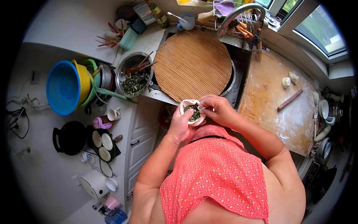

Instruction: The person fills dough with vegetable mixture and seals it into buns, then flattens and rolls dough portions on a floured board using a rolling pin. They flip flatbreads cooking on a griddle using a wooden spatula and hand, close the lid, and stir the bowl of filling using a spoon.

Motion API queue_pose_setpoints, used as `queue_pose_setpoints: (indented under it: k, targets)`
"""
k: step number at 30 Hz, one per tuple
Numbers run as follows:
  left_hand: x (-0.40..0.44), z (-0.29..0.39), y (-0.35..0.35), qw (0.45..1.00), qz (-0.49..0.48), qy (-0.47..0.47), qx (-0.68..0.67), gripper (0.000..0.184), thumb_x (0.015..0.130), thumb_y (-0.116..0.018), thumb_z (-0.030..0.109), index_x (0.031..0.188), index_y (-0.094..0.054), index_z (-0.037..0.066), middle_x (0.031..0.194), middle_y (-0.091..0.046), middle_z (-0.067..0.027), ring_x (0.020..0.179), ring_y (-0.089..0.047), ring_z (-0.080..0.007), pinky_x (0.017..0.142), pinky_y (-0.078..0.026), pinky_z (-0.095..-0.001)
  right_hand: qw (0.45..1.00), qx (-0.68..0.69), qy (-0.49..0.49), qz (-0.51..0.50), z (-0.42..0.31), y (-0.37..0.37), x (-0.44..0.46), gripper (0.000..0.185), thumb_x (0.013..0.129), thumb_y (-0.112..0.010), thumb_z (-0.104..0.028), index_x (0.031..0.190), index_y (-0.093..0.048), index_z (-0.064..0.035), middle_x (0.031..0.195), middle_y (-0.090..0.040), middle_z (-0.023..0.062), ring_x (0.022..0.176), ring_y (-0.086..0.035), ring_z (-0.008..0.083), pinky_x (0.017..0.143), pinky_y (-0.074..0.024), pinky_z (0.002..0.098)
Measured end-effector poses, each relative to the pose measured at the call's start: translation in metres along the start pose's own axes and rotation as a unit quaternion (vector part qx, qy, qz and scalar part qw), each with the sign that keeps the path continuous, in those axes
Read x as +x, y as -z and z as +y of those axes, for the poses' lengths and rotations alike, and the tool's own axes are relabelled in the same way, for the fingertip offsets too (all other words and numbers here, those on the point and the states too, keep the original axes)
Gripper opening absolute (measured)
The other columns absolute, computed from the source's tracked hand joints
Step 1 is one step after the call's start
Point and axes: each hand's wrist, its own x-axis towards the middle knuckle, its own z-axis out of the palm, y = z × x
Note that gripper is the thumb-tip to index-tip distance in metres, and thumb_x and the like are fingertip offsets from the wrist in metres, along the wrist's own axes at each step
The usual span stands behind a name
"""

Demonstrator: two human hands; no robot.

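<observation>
My left hand (180, 125) cups a round dough wrapper (185, 104) from below, its thumb resting on the green filling (195, 112) inside. At the wrapper's right rim, my right hand (215, 108) pinches the dough edge between thumb and fingers. The wrapper is open at the top, so the chopped filling shows. Both hands are close to my body, just in front of a large round wooden board (193, 63). Left of that board, a metal bowl (124, 66) contains more chopped green filling, with wooden chopsticks (146, 61) in it.
On the right, a floured wooden work board (266, 100) bears a rolling pin (290, 100) and dough pieces (286, 82). A faucet (238, 13) arches over the sink at the back. Stacked basins (63, 87) stand at left, near a black pan with pale flat rounds (107, 142).
</observation>
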Motion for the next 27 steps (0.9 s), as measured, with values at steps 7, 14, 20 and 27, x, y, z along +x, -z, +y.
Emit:
queue_pose_setpoints:
  k: [7,14,20,27]
  targets:
    - [0.004,-0.009,0.012,0.995,0.014,0.011,0.100,0.028,0.097,-0.043,0.004,0.125,-0.046,0.005,0.115,-0.057,-0.0128,0.100,-0.063,-0.0259,0.079,-0.060,-0.0459,0.993,0.067,-0.095,0.029,-0.004,-0.009,-0.004,0.020,0.073,-0.071,0.001,0.092,-0.066,-0.0023,0.085,-0.065,0.0138,0.080,-0.065,0.0302,0.071,-0.0530,0.0352]
    - [0.001,-0.003,0.011,0.998,-0.015,0.062,0.016,0.029,0.095,-0.046,0.010,0.123,-0.050,0.002,0.111,-0.059,-0.0098,0.102,-0.062,-0.0199,0.084,-0.057,-0.0358,0.995,-0.086,0.004,-0.053,-0.001,-0.002,-0.005,0.019,0.075,-0.071,-0.002,0.093,-0.066,-0.0031,0.095,-0.066,0.0148,0.088,-0.064,0.0325,0.077,-0.0531,0.0370]
    - [-0.002,0.002,0.008,0.996,-0.055,0.060,0.041,0.033,0.101,-0.043,0.025,0.124,-0.051,0.003,0.113,-0.059,-0.0087,0.106,-0.060,-0.0187,0.090,-0.053,-0.0354,0.984,-0.073,0.149,-0.068,-0.006,-0.002,0.004,0.013,0.076,-0.069,-0.002,0.086,-0.061,-0.0025,0.099,-0.062,0.0132,0.086,-0.062,0.0346,0.072,-0.0526,0.0381]
    - [0.001,0.006,0.011,0.988,-0.092,0.110,0.060,0.059,0.102,-0.025,0.052,0.126,-0.050,0.003,0.116,-0.059,-0.0088,0.107,-0.060,-0.0180,0.096,-0.049,-0.0348,0.991,-0.058,0.064,-0.098,-0.014,-0.002,0.002,0.016,0.075,-0.070,-0.003,0.089,-0.063,-0.0040,0.092,-0.060,0.0140,0.083,-0.061,0.0329,0.072,-0.0513,0.0394]
